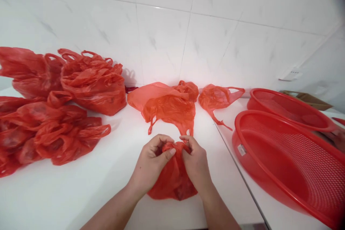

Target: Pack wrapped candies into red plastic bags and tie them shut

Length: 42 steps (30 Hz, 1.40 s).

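A red plastic bag [175, 183] sits on the white table right in front of me, with something dark showing through its lower right side. My left hand [155, 156] pinches the gathered top of this bag between thumb and fingers. On the other side of the gathered plastic, my right hand [195, 160] grips it too, fingertips close to those of the left. Just beyond my hands lies a crumpled red plastic bag [169, 109], its handles pointing toward me.
Several filled red bags [91, 82] are heaped at the left, more lying in front of them [48, 129]. A smaller red bag [215, 99] rests by the tiled wall. Two red plastic baskets [269, 172] stand at right; a person's hand [338, 138] shows at the far edge.
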Each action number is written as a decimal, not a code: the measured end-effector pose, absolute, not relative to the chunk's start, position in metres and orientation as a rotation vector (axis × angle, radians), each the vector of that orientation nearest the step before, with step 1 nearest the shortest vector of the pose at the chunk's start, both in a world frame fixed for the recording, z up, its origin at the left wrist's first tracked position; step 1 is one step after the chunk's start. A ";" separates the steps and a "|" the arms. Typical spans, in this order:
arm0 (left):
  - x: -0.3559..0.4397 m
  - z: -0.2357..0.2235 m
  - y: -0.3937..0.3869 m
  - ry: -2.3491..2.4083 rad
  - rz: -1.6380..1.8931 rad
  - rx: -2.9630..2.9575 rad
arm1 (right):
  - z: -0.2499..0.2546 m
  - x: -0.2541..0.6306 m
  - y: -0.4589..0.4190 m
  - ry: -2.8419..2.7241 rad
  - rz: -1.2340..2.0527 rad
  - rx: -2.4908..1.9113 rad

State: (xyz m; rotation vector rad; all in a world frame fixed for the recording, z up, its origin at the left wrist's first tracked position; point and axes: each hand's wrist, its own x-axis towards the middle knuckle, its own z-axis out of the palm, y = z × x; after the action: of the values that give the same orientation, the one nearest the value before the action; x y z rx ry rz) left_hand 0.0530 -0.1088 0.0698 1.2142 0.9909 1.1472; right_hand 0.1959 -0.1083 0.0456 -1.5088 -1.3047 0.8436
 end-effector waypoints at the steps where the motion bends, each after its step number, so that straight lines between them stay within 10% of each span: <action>1: 0.052 0.070 -0.111 0.968 1.129 1.245 | 0.045 0.197 -0.108 -1.303 0.826 -1.523; 11: 0.029 0.070 -0.111 1.100 1.114 1.862 | 0.051 0.217 -0.118 -0.948 1.403 -0.924; 22: -0.048 0.079 -0.120 0.988 0.817 2.302 | 0.025 0.271 -0.128 -1.035 0.612 -1.579; 42: 0.024 0.035 -0.116 1.004 0.624 2.219 | -0.001 0.227 -0.148 -1.701 1.016 -1.433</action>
State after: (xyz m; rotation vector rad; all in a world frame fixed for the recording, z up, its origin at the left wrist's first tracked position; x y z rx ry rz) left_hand 0.0238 -0.1160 0.0348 2.2193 1.0039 0.6238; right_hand 0.2274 -0.1481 -0.0008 -1.4333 -1.7010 1.0159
